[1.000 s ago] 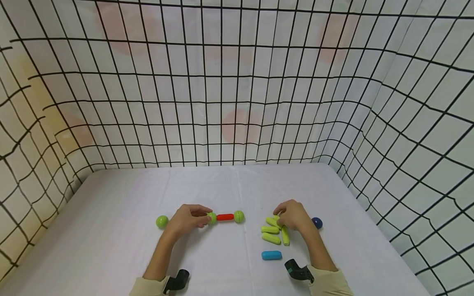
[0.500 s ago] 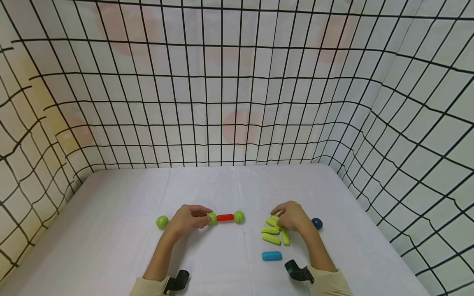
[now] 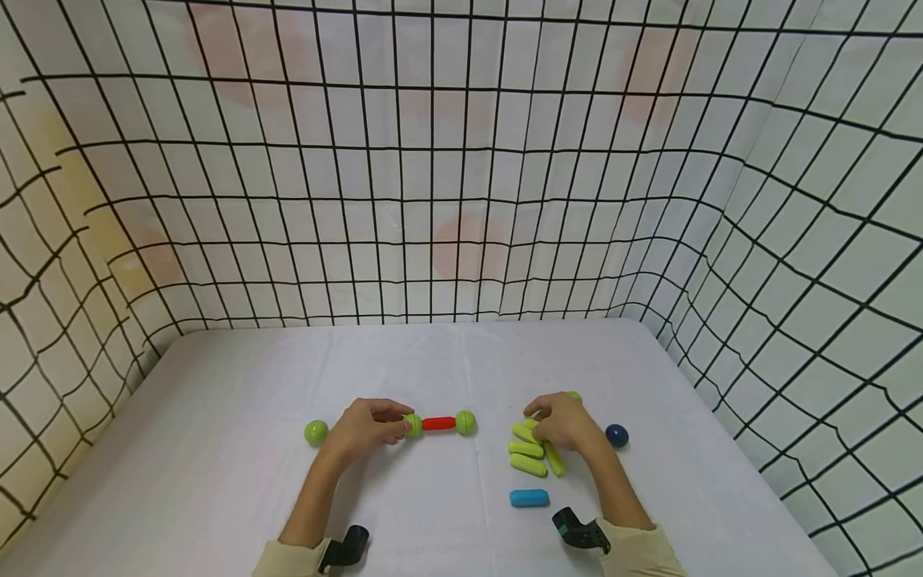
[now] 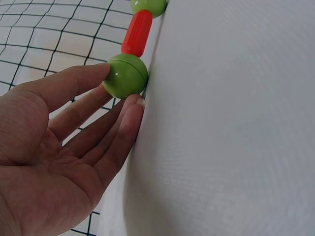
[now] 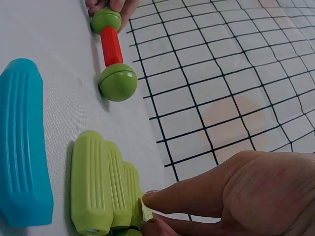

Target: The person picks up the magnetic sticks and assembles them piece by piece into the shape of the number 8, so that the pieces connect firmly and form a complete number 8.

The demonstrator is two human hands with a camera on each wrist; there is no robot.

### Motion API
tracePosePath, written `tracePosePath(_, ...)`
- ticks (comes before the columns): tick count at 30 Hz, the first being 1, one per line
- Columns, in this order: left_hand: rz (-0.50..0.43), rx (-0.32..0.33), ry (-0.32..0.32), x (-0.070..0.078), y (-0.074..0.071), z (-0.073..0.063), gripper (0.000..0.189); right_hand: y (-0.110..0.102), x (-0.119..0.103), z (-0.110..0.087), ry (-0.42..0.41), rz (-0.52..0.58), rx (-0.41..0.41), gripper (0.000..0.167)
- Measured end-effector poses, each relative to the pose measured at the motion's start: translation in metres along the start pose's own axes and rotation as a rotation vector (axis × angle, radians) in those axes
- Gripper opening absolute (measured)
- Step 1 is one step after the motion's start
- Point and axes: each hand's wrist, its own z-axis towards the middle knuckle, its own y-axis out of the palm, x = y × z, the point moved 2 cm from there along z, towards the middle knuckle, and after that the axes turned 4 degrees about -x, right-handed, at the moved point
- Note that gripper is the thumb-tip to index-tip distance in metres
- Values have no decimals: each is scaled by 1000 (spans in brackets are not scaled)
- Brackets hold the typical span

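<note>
In the head view, my left hand point(image 3: 368, 429) pinches a green ball point(image 4: 126, 76) at the near end of a dumbbell-shaped toy. A red ribbed rod point(image 3: 438, 423) joins it to a second green ball point(image 3: 465, 422). My right hand point(image 3: 570, 421) is over a group of short yellow-green ribbed rods point(image 3: 526, 449). Its thumb and finger pinch one yellow-green rod point(image 5: 146, 212) at the far end of the row in the right wrist view. Part of that rod is hidden by the fingers.
A loose green ball point(image 3: 316, 433) lies beside the left wrist. A dark blue ball point(image 3: 617, 435) sits right of the right hand, and a blue ribbed rod point(image 3: 530, 498) lies nearer. Black netting point(image 3: 461, 200) surrounds the white table point(image 3: 404, 513).
My right hand has shifted slightly left, and the yellow-green rods by its fingers have moved and turned a little. A green piece now shows behind that hand. The left hand stays still.
</note>
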Motion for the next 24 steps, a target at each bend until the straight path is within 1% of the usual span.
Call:
tracePosePath(2, 1, 0, -3, 0, 0, 0, 23, 0, -1, 0, -12, 12, 13, 36)
tracePosePath(6, 9, 2, -9, 0, 0, 0, 23, 0, -3, -1, -34, 26, 72, 35)
tracePosePath(10, 18, 6, -15, 0, 0, 0, 22, 0, -3, -1, -22, 1, 117, 33)
tracePosePath(17, 19, 8, -15, 1, 0, 0, 22, 0, 0, 2, 24, -29, 109, 30)
tracePosePath(24, 7, 8, -6, 1, 0, 0, 22, 4, 1, 5, 26, -39, 117, 30)
